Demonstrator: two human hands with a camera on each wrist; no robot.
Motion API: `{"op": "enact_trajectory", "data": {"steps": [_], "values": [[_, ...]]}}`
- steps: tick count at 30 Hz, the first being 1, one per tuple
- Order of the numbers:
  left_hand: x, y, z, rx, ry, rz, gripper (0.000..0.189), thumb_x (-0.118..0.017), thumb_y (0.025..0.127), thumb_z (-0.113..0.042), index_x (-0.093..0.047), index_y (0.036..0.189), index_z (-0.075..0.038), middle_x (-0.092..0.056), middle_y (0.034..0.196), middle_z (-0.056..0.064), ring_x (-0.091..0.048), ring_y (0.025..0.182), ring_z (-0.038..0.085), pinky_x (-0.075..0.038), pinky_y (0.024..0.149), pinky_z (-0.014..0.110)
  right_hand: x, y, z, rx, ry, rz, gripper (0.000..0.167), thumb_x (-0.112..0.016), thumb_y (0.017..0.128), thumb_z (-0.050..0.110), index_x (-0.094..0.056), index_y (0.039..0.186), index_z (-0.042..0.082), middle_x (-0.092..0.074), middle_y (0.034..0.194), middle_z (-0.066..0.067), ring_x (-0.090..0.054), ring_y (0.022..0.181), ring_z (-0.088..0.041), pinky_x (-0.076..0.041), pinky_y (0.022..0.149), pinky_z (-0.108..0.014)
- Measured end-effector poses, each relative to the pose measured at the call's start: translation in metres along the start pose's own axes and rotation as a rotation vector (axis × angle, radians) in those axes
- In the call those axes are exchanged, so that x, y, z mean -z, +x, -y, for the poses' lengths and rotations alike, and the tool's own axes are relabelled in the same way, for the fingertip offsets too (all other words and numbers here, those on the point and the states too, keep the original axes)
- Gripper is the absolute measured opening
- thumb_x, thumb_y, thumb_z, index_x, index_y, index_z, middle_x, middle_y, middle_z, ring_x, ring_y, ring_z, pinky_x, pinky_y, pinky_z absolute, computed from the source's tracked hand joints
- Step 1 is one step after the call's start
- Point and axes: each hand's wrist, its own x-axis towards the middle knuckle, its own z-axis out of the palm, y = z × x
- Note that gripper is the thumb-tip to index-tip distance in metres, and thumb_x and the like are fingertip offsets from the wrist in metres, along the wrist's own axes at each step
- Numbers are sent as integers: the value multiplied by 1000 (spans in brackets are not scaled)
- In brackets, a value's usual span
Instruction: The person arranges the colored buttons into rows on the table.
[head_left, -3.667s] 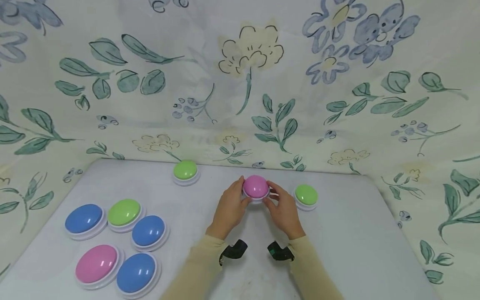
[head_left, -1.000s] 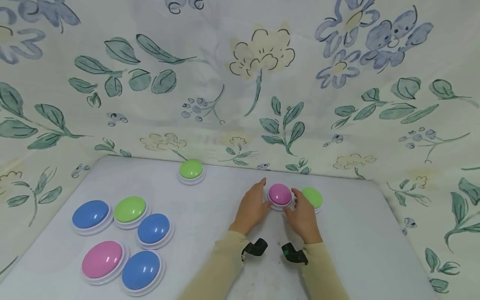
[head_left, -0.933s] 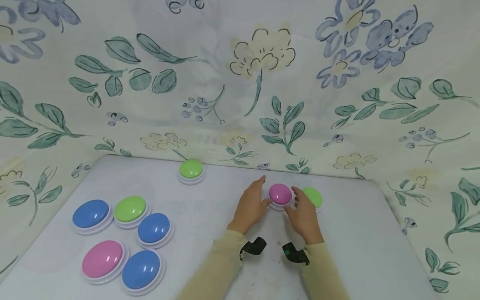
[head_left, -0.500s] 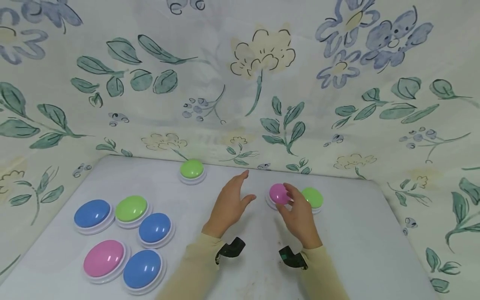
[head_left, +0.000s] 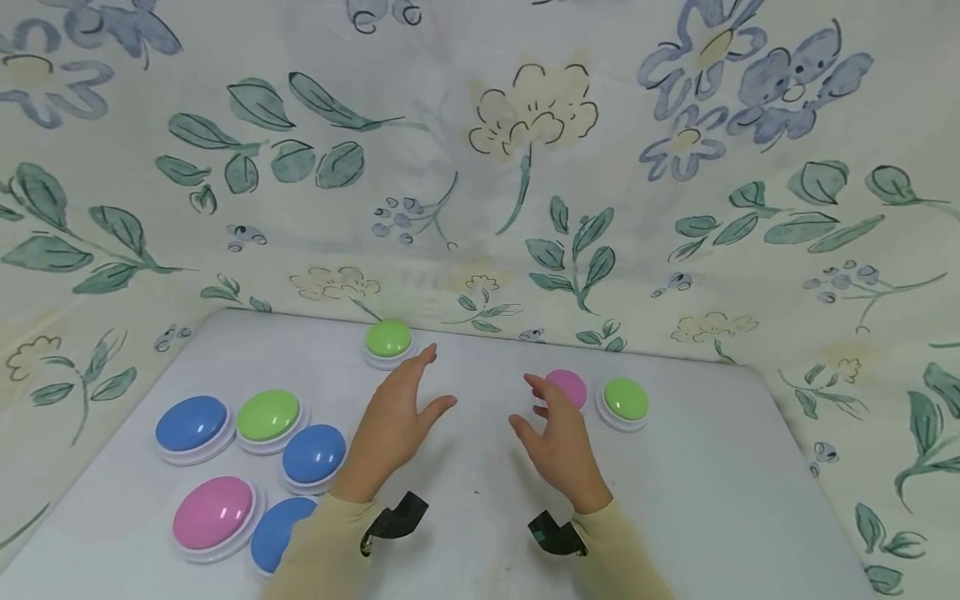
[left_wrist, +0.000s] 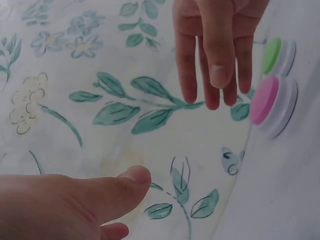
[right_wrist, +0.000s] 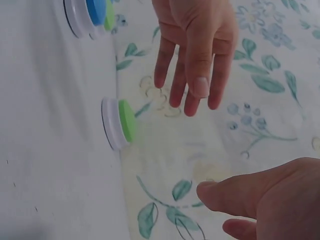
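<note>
My left hand [head_left: 393, 429] hovers over the white table with fingers extended and thumb spread, holding nothing. Its fingertips come near the back green dome button [head_left: 388, 338]. Bare of any object too, my right hand [head_left: 561, 446] has its fingers loosely bent, just in front of and left of a pink dome button [head_left: 567, 387]. The hand hides part of that button's white base. To its right sits another green button [head_left: 626, 398], close beside it. In the left wrist view the pink button [left_wrist: 265, 100] stands apart from the right hand's fingertips [left_wrist: 212, 100].
At the left stand several more buttons: a blue one [head_left: 191, 422], a green one [head_left: 268, 415], another blue one [head_left: 315, 454], a pink one [head_left: 212, 512] and a blue one [head_left: 277, 529] partly covered by my left sleeve. A flower-patterned cloth [head_left: 450, 208] rises behind the white table [head_left: 712, 483].
Both hands held the pink button earlier; it now stands on the table beside the right-hand green button. The left hand let go first, then the right, and both have moved left.
</note>
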Motion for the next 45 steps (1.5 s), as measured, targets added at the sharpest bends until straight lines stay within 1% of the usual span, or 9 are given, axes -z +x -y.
{"op": "enact_trajectory", "data": {"steps": [8,15,18,22,30,33,37,40,45], "values": [[22,-23,18,52,53,-10,71,-77,90,-19,-42,147,5,-52,144,24,-48,132,43,-41,109,60,-26,-1,10,51,4,53,54,-71,93,9,-50,143,3,-55,140,-19,-58,123,-38,-54,98,-50],[43,-38,32,58,57,-15,71,-75,92,-20,-40,148,6,-50,144,26,-46,132,46,-38,109,61,-46,0,21,93,16,100,53,-70,93,9,-51,142,2,-55,140,-17,-57,124,-35,-54,99,-45],[53,-44,38,87,76,7,72,-73,93,-23,-39,149,6,-48,146,27,-44,134,47,-36,110,63,-55,0,26,104,23,118,53,-71,94,10,-50,142,2,-54,142,-15,-58,124,-34,-54,99,-44],[63,-54,48,130,105,43,75,-72,93,-27,-36,151,5,-45,147,28,-40,136,48,-34,110,65,-68,1,31,124,23,138,53,-71,94,12,-50,142,3,-54,143,-13,-59,123,-32,-55,98,-41],[73,-73,67,228,178,98,81,-73,93,-32,-33,151,6,-41,147,33,-38,134,53,-36,105,70,-93,2,44,145,-12,200,55,-73,93,15,-51,143,7,-54,145,-11,-58,125,-28,-55,97,-30],[76,-77,73,275,196,119,83,-74,92,-34,-33,151,7,-40,147,34,-37,134,54,-35,105,71,-101,1,49,140,-28,233,56,-72,94,17,-51,145,8,-53,147,-8,-60,122,-25,-54,97,-27],[81,-80,79,335,234,144,81,-76,90,-32,-37,149,8,-44,143,35,-42,130,54,-38,103,70,-112,0,56,143,-37,270,56,-72,94,19,-50,146,10,-53,147,-6,-62,119,-22,-52,98,-25],[84,-83,83,343,246,145,77,-78,88,-25,-40,146,8,-50,137,36,-47,126,53,-40,101,69,-121,0,59,144,-43,291,57,-72,94,19,-50,146,12,-53,147,-4,-63,116,-19,-51,99,-24],[87,-86,90,365,259,163,74,-79,87,-25,-45,144,8,-55,133,34,-50,122,54,-42,98,70,-134,-1,61,155,-50,320,58,-73,93,19,-50,146,14,-53,148,-1,-63,112,-13,-50,98,-20]]}}
